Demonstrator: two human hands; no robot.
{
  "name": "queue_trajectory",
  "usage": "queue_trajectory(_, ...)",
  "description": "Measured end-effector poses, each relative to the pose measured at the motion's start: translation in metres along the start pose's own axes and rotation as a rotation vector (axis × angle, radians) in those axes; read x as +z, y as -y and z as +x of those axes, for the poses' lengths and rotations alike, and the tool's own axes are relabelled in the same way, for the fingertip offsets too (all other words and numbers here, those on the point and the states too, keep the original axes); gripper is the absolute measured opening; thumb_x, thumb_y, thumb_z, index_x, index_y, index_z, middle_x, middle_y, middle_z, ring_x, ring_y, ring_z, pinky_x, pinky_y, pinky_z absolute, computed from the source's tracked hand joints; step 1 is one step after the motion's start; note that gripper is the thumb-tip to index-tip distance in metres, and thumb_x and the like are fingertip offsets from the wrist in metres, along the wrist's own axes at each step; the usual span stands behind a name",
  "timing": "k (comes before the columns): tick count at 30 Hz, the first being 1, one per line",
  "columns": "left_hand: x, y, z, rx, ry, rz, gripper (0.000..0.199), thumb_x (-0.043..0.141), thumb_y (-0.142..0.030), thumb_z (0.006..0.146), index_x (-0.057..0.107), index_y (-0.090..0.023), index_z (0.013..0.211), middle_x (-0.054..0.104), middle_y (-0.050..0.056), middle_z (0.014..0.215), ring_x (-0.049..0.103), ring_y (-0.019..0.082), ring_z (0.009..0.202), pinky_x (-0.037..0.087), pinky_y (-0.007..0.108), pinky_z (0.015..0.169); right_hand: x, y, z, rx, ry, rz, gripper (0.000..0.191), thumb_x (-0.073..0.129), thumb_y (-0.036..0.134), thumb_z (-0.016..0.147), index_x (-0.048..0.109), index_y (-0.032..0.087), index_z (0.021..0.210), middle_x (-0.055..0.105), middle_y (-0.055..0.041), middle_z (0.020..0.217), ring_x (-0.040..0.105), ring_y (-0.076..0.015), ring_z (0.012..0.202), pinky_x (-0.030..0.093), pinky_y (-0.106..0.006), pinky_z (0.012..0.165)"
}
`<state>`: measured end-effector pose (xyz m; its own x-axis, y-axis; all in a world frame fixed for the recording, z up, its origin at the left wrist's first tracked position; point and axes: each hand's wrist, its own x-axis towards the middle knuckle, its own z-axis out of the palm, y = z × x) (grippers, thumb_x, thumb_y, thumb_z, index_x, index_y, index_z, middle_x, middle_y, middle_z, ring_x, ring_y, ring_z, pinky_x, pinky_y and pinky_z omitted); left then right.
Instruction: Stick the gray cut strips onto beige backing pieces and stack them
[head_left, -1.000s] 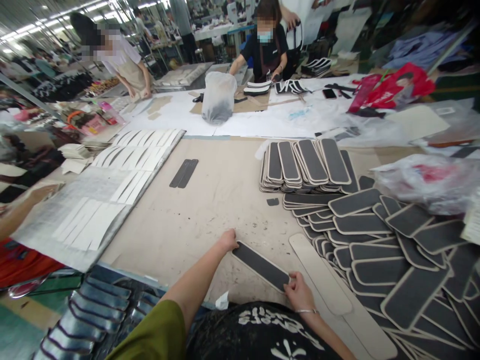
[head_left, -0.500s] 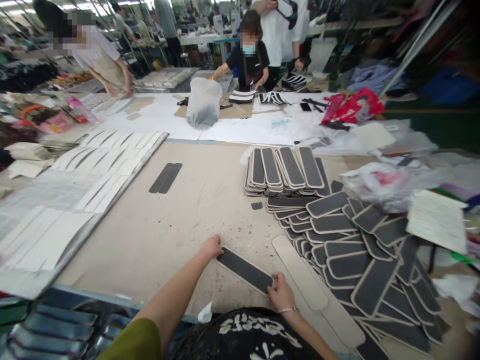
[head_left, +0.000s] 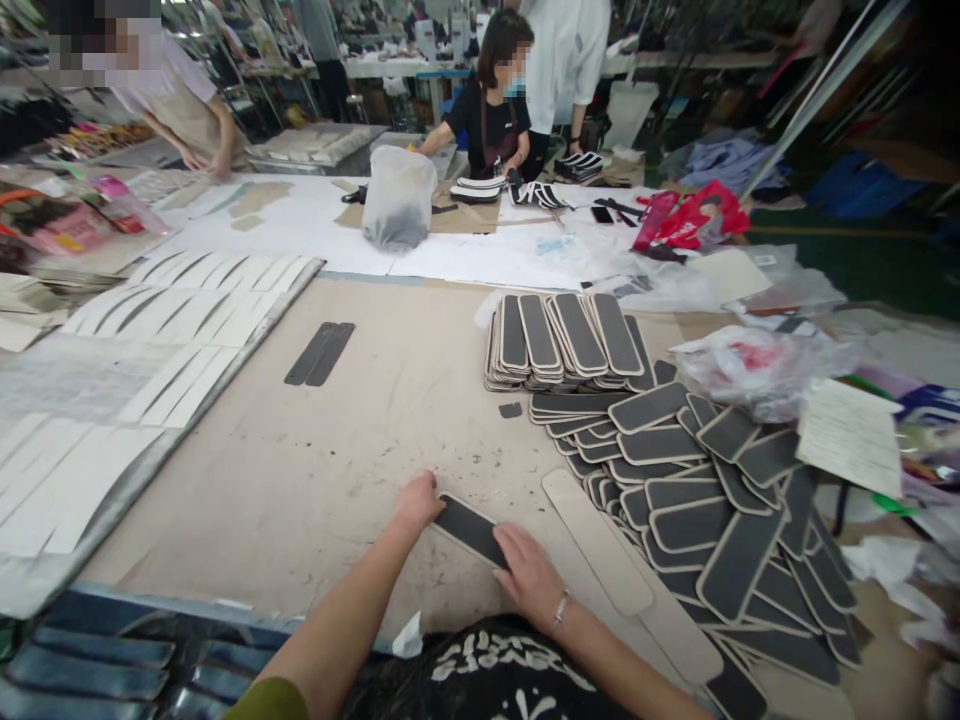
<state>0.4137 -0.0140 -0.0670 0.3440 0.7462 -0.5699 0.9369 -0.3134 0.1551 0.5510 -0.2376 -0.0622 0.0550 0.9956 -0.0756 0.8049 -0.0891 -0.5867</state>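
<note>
In the head view a dark grey strip (head_left: 470, 528) with a beige border and rounded corners lies at a slant on the work surface in front of me. My left hand (head_left: 418, 502) pinches its far left corner between thumb and fingers. Across its right end my right hand (head_left: 531, 572) lies with fingers stretched out, covering that end. Just right of that hand are long plain beige strips (head_left: 596, 540), rounded at the ends. Beyond them spreads a loose heap of similar bordered grey strips (head_left: 690, 527).
Neat stacks of bordered strips (head_left: 576, 335) stand behind the heap. Two narrow dark pieces (head_left: 320, 353) and a small dark scrap (head_left: 510, 410) lie on the table. White cut sheets (head_left: 97, 480) cover the left side. Co-workers stand across the table near a plastic bag (head_left: 400, 195).
My right hand has gone from gripping the strip's right end to lying flat over it, slightly farther left. My left hand keeps its hold on the corner. The view has shifted slightly.
</note>
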Motion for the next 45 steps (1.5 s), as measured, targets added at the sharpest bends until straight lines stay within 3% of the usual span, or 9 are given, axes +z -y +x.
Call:
queue_trajectory(3,-0.001,0.0,0.001,0.007,0.002,-0.007,0.035,0.063,-0.027,0.063,0.047,-0.021,0.094,0.065,0.005,0.087,0.061,0.021,0.086,0.041,0.025,0.065,0.013,0.027,0.037,-0.228,0.119,-0.035,0.068,0.045,0.043,0.083,0.02,0.013,0.138,0.019,-0.0098,0.146,0.011,-0.0233,0.133,0.012,-0.042,0.109)
queue_trajectory(7,0.001,0.002,0.002,-0.005,0.008,-0.009,0.036,0.063,-0.03,0.064,0.047,-0.02,0.094,0.065,0.006,0.087,0.061,0.02,0.084,0.041,0.024,0.063,0.024,0.028,0.056,-0.259,0.21,-0.049,0.073,0.041,0.053,0.083,0.018,0.012,0.139,0.013,-0.0101,0.147,0.004,-0.0224,0.134,0.006,-0.044,0.11)
queue_trajectory(13,0.002,0.002,0.002,-0.027,0.002,-0.03,0.043,0.067,-0.032,0.065,0.048,-0.017,0.101,0.063,0.007,0.093,0.059,0.021,0.088,0.043,0.026,0.069,0.02,-0.025,0.0,-0.078,0.172,-0.163,0.077,0.047,0.05,0.08,0.013,0.016,0.14,0.01,-0.0077,0.147,0.006,-0.0234,0.134,0.006,-0.046,0.109)
queue_trajectory(19,-0.003,-0.001,-0.012,-0.017,0.007,-0.073,0.031,0.051,-0.034,0.085,0.051,-0.015,0.11,0.056,0.007,0.107,0.056,0.017,0.091,0.048,0.037,0.078,0.03,-0.063,-0.055,0.071,0.078,-0.245,0.077,0.046,0.047,0.081,0.008,0.018,0.14,0.009,-0.006,0.147,0.003,-0.0254,0.134,0.008,-0.05,0.107)
queue_trajectory(26,-0.006,-0.014,-0.035,0.017,-0.004,-0.09,0.032,0.051,-0.032,0.085,0.051,-0.016,0.112,0.053,0.008,0.113,0.055,0.019,0.096,0.048,0.038,0.081,0.029,-0.058,-0.053,0.117,0.057,-0.138,0.069,0.042,0.043,0.083,0.012,0.018,0.14,0.014,-0.0065,0.147,0.008,-0.0233,0.134,0.014,-0.048,0.108)
queue_trajectory(34,0.003,-0.008,-0.044,0.036,0.05,-0.09,0.03,0.051,-0.033,0.085,0.053,-0.016,0.109,0.055,0.007,0.108,0.056,0.018,0.092,0.049,0.037,0.078,0.014,-0.066,-0.064,0.39,-0.321,0.006,0.061,0.036,0.03,0.085,0.015,0.014,0.14,0.04,-0.0141,0.134,0.037,-0.0236,0.124,0.033,-0.042,0.102)
queue_trajectory(39,0.025,0.011,-0.073,0.022,0.022,-0.059,0.026,0.054,-0.028,0.08,0.056,-0.012,0.1,0.063,0.007,0.089,0.06,0.018,0.084,0.046,0.028,0.074,0.006,-0.049,-0.061,0.194,-0.165,-0.09,0.062,0.04,0.023,0.083,0.017,0.015,0.14,0.023,-0.0089,0.144,0.018,-0.0205,0.132,0.024,-0.038,0.108)
queue_trajectory(42,0.042,0.018,-0.094,0.136,-0.169,0.011,0.042,0.046,-0.028,0.082,0.044,-0.013,0.121,0.054,0.012,0.118,0.052,0.02,0.108,0.041,0.029,0.089,0.008,-0.032,-0.048,0.059,-0.012,-0.128,0.069,0.048,0.026,0.079,0.015,0.018,0.14,0.015,-0.0058,0.147,0.011,-0.0226,0.134,0.018,-0.043,0.109)
queue_trajectory(45,0.058,0.014,-0.104,0.494,-0.282,0.136,0.053,0.039,-0.033,0.085,0.028,-0.017,0.135,0.029,0.01,0.142,0.029,0.022,0.129,0.028,0.035,0.103,0.011,-0.02,-0.032,-0.039,0.054,-0.147,0.075,0.052,0.032,0.079,0.012,0.019,0.14,0.011,-0.0064,0.147,0.008,-0.0241,0.134,0.013,-0.046,0.109)
